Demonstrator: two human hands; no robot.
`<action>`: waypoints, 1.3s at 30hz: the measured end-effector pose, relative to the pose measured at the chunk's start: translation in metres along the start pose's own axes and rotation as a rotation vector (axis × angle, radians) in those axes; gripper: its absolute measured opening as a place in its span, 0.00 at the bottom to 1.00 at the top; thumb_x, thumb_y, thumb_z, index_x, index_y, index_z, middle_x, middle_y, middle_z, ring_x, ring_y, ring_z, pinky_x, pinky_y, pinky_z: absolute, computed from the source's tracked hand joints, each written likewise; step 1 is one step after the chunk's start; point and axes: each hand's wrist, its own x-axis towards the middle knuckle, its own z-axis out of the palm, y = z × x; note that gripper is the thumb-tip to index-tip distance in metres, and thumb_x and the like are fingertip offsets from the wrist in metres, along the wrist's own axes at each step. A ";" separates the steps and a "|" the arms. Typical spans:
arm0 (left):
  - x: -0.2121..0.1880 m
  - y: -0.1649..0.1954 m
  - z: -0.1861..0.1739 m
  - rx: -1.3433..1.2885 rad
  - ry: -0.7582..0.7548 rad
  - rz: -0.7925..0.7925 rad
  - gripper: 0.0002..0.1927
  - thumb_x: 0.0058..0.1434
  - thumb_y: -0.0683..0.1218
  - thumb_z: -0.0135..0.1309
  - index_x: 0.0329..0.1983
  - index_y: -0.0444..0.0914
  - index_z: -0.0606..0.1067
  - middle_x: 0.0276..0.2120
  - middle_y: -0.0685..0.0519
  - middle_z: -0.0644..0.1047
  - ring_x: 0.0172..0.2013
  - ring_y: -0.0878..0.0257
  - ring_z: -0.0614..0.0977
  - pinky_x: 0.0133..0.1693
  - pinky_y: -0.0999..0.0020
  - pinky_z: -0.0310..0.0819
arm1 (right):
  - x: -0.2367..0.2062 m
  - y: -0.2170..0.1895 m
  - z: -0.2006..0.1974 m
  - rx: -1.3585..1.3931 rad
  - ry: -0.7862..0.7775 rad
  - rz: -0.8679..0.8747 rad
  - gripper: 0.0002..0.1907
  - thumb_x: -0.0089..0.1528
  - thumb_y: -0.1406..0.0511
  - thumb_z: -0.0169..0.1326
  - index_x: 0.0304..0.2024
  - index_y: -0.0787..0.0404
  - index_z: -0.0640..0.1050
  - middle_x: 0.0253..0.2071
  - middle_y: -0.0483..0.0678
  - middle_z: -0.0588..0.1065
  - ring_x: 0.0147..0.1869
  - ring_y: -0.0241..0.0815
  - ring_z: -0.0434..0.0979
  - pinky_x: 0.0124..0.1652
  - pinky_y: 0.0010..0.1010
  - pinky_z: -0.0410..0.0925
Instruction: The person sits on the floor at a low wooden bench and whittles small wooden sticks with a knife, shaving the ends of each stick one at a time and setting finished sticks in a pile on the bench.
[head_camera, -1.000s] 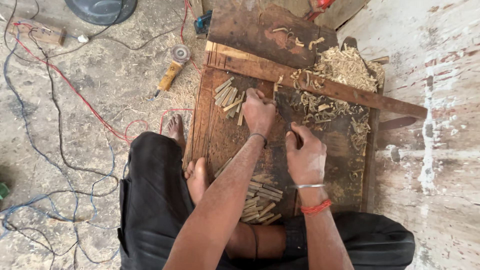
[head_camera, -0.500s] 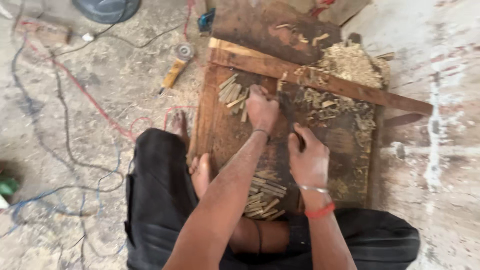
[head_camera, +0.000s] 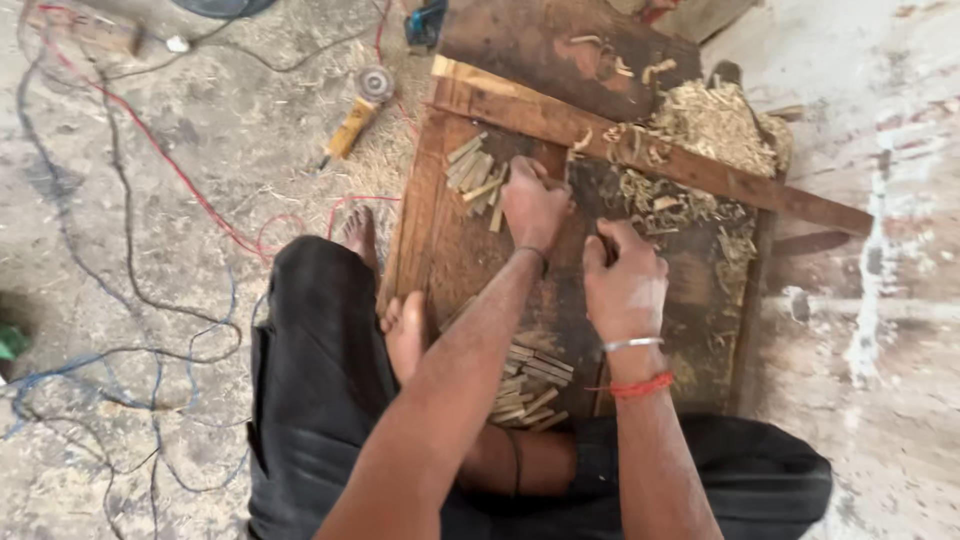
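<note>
My left hand (head_camera: 535, 205) is closed on a small wooden stick, pressed against the diagonal wooden batten (head_camera: 690, 170) on the dark work board (head_camera: 455, 255). Just right of it and nearer to me, my right hand (head_camera: 625, 285) is fisted around a dark tool handle that is mostly hidden by the fingers. Cut wooden sticks (head_camera: 473, 172) lie in a pile just left of my left hand. A second pile of sticks (head_camera: 530, 385) lies near my lap, under my forearms.
Pale wood shavings (head_camera: 712, 122) are heaped at the board's far right. A yellow-handled angle grinder (head_camera: 357, 112) and red and dark cables (head_camera: 150, 150) lie on the concrete floor to the left. A brown plank (head_camera: 560, 45) lies beyond the batten. My bare foot (head_camera: 405, 330) rests on the board's left edge.
My right hand has shifted slightly forward and left, closer to my left hand. The left hand stays at the batten. The view has drifted a little.
</note>
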 end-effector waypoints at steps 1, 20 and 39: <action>0.002 0.001 -0.001 -0.078 -0.026 -0.030 0.14 0.49 0.40 0.57 0.38 0.37 0.68 0.28 0.40 0.79 0.32 0.40 0.84 0.36 0.50 0.78 | 0.003 0.003 0.005 0.000 0.044 -0.082 0.13 0.64 0.64 0.58 0.50 0.62 0.81 0.43 0.59 0.82 0.47 0.59 0.83 0.47 0.44 0.74; 0.003 0.003 -0.002 0.008 0.062 0.092 0.15 0.47 0.38 0.61 0.35 0.35 0.69 0.26 0.39 0.79 0.34 0.39 0.82 0.38 0.50 0.75 | -0.002 -0.013 -0.007 0.126 -0.075 0.188 0.13 0.64 0.64 0.56 0.50 0.59 0.81 0.30 0.56 0.81 0.20 0.47 0.81 0.24 0.38 0.73; 0.002 -0.007 0.002 0.067 0.111 0.113 0.14 0.48 0.37 0.58 0.37 0.36 0.70 0.27 0.39 0.79 0.33 0.39 0.82 0.38 0.49 0.76 | 0.012 0.003 0.013 -0.025 0.118 -0.175 0.11 0.64 0.64 0.59 0.48 0.61 0.82 0.42 0.60 0.82 0.45 0.58 0.83 0.47 0.43 0.75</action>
